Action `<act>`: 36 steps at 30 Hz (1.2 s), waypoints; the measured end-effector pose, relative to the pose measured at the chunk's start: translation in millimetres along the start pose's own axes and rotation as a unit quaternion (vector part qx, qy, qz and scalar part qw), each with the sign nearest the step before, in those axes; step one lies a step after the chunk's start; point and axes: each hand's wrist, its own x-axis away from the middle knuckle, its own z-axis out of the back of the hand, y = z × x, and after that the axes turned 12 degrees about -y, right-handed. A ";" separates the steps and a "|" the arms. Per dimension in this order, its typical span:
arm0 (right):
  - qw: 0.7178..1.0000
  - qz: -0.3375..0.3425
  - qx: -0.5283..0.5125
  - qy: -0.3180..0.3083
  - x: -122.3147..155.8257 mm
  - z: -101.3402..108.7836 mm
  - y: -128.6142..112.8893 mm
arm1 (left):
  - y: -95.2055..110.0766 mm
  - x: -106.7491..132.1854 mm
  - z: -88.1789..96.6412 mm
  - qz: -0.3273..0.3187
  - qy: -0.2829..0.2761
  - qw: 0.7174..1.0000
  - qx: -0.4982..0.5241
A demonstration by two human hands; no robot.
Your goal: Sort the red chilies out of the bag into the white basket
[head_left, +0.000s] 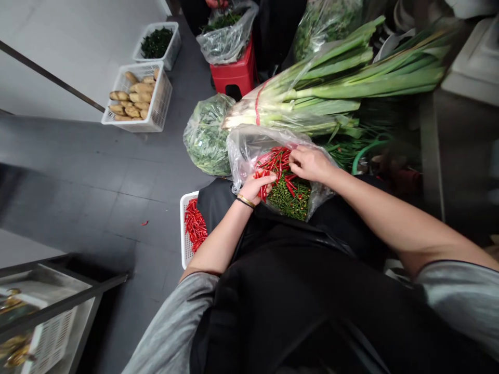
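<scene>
So, red chilies [278, 158] sat in an open clear plastic bag [244, 143] on the person's lap, heaped over a mass of thin green stems [286, 200] that filled the near side of the same bag. Left hand [253, 188] had its thumb and fingers closed on a few chilies at the bag's left side. Right hand [310, 162] was at the heap's right edge, fingers curled in, gap narrow; can't tell whether it pinched a chili.

Just beside the person's left leg: white basket [182, 228], loaded with loose red chilies. One red bit [144, 223] lay on the floor, apart from it.

Beyond the lap bag: tall green-and-white stalks [312, 96], red band round them, partly in clear plastic. Left of their base, a bulging clear bag of leafy greens [208, 135]. Right side, a green-rimmed container [356, 158]; contents too dark to identify.

Farther out: white crate [159, 106] holding tan, knobbly roots [140, 96], and behind it a white bin [174, 44] with dark green leaves [156, 42]. Red stool [234, 72] carried another clear bag [224, 49] of greens, a co-worker's hand [217, 3] just above.
</scene>
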 end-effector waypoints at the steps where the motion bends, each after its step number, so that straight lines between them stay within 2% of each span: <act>1: 1.000 -0.002 -0.027 0.013 4.6 6.3 1.1 | 0.6 -4.0 -1.3 -0.006 -0.006 1.000 -0.010; 3: 0.999 -0.008 -0.045 0.014 10.8 12.9 0.7 | 3.6 -10.3 -2.7 -0.002 -0.051 0.999 0.005; 6: 0.998 -0.051 0.015 -0.034 7.9 4.4 -6.8 | 9.7 -11.2 -1.0 0.007 -0.119 0.991 0.062; 10: 0.990 -0.051 0.087 -0.103 -14.7 -21.8 -21.4 | 10.9 -0.3 3.6 0.007 -0.095 0.994 0.061; 13: 0.989 -0.044 0.079 -0.115 -26.7 -26.8 -21.9 | 6.0 5.1 7.5 -0.002 -0.070 0.996 0.047; 16: 0.996 -0.062 0.019 -0.067 -21.3 -10.8 -12.6 | 2.6 2.4 8.4 -0.048 -0.023 0.999 0.007; 19: 0.992 -0.058 -0.115 0.007 -2.0 11.5 -10.9 | 2.7 -5.4 0.5 -0.093 0.020 0.993 -0.065; 22: 0.976 -0.009 -0.214 0.031 15.4 19.8 -26.3 | 3.1 -11.4 -10.4 -0.084 -0.020 0.991 -0.103; 24: 0.979 0.024 -0.188 0.069 18.9 15.6 -41.3 | 2.2 -12.2 -12.3 -0.052 -0.054 0.992 -0.099; 26: 0.984 0.031 -0.133 0.111 13.9 8.3 -56.0 | 1.1 -10.3 -7.8 -0.014 -0.059 0.995 -0.083; 29: 0.982 0.011 -0.141 0.121 -5.2 1.1 -74.5 | 1.4 -3.3 5.0 -0.005 0.008 0.996 -0.094; 31: 0.965 0.006 -0.244 0.093 -18.3 0.7 -82.5 | 4.0 3.2 11.9 -0.062 0.078 0.981 -0.165; 33: 0.919 0.013 -0.392 0.028 -25.0 2.4 -83.6 | 8.1 10.0 15.1 -0.137 0.118 0.949 -0.257; 35: 0.864 0.022 -0.501 -0.048 -23.0 4.6 -74.9 | 12.8 15.9 15.7 -0.177 0.105 0.931 -0.302; 36: 0.852 0.022 -0.517 -0.078 -19.5 5.4 -67.1 | 15.0 17.9 15.7 -0.178 0.088 0.935 -0.294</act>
